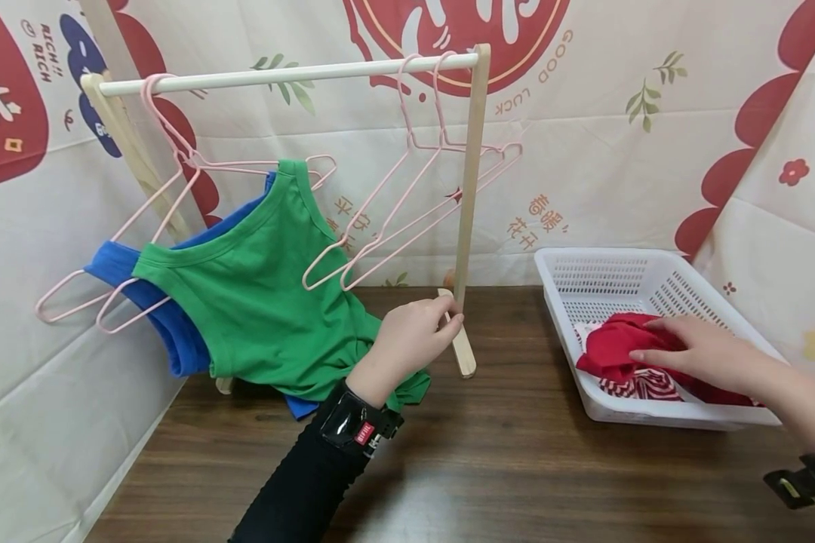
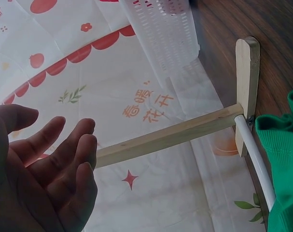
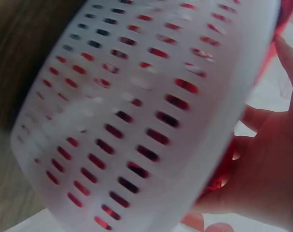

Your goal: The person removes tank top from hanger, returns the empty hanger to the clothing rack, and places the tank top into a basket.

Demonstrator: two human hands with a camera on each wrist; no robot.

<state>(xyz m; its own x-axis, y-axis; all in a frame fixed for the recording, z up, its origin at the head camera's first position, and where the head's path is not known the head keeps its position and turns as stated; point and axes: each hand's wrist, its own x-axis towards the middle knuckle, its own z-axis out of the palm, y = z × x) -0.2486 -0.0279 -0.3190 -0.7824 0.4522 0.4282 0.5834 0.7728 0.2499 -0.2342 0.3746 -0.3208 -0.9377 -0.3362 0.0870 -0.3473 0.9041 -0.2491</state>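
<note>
My right hand (image 1: 709, 351) rests on the red cloth (image 1: 610, 348) inside the basket (image 1: 652, 412) at right, thumb spread, whether pinching I cannot tell; my left hand (image 1: 407, 335), fingers loosely bent, holds nothing, since the rack (image 1: 478, 105) seemingly stands unaided.

On the left cloth (image 1: 47, 204), far back, small dark words (image 1: 43, 53) say "RICH!!" and "@ RICH". They sit beside a blue shape (image 1: 88, 83). On the back cloth (image 1: 618, 188), a big red circle (image 1: 458, 53) has "GOOD LUCK" bending around its right side. The big white sign in the circle is cut off, so I can't read it. Lower down, the back cloth has orange signs: "平安" (image 1: 352, 215) nearer the middle and "春暖花开" (image 1: 538, 220) more to the right. The left wrist view shows "春暖花开" too. A red label (image 1: 364, 433) on the black wrist strap (image 1: 342, 422) has white letters, too small to read.
</note>
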